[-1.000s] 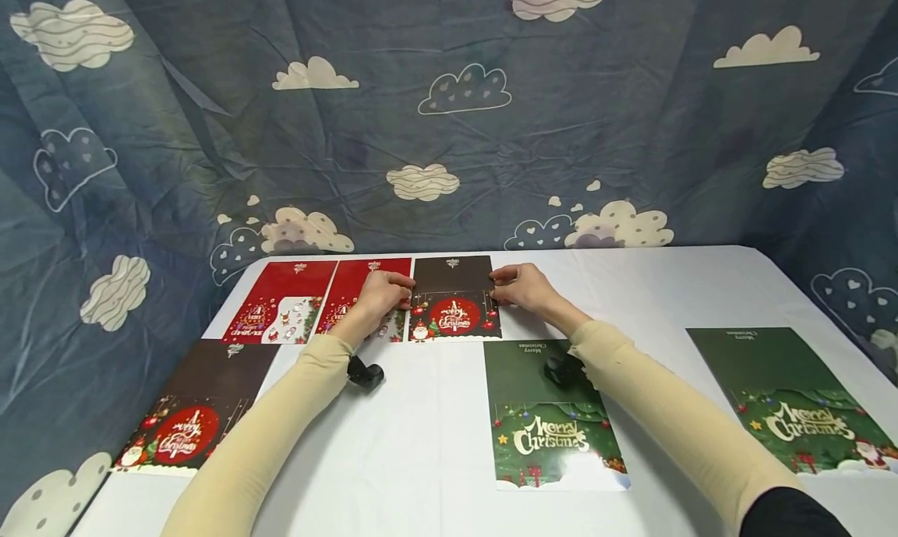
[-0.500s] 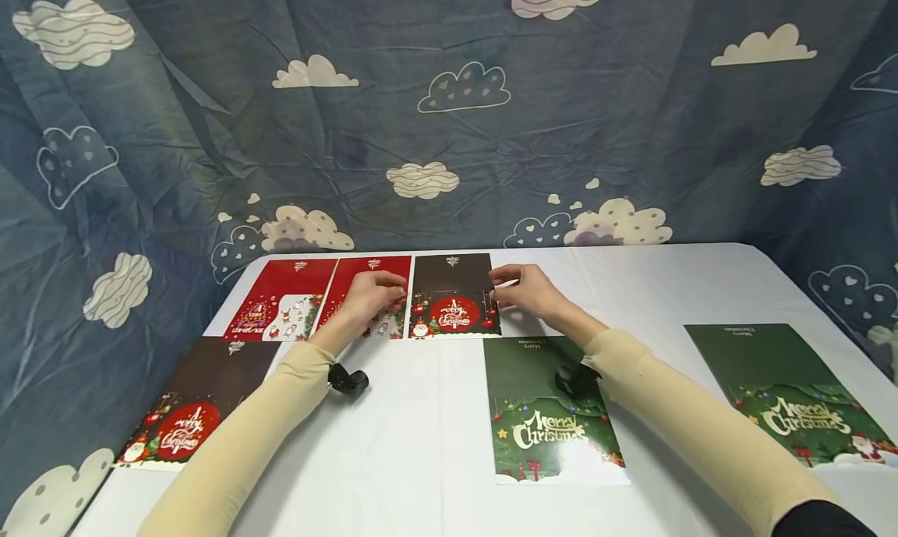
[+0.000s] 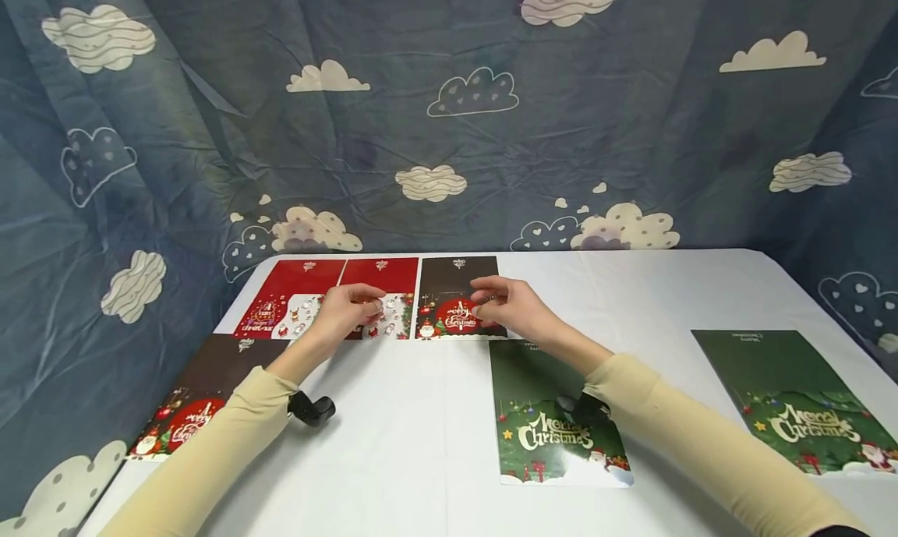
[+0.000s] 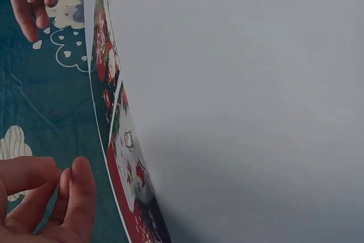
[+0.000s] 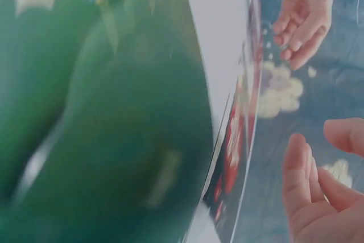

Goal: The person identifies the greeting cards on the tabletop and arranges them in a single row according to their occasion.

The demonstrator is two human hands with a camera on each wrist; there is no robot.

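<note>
In the head view my left hand (image 3: 344, 312) hovers over two red Christmas cards (image 3: 382, 276), its fingers loosely bent and holding nothing. My right hand (image 3: 510, 307) is raised over the right edge of a dark brown Christmas card (image 3: 449, 276), thumb and fingers apart with nothing between them. That brown card lies flat at the end of the back row, beside the red ones. Both wrist views show relaxed, bare fingers: the left hand (image 4: 51, 203) in its own view, the right hand (image 5: 324, 192) in its own.
A green Christmas card (image 3: 540, 381) lies under my right forearm, and another green card (image 3: 793, 397) lies at the far right. A second brown card (image 3: 231, 358) sits at the front left, partly behind my left sleeve. A cloud-patterned blue cloth (image 3: 477, 155) hangs behind the white table (image 3: 393, 443).
My left hand has let go of the brown card's left edge and drawn left over the red cards. My right hand has left its right edge and lifted slightly. The cards stay put.
</note>
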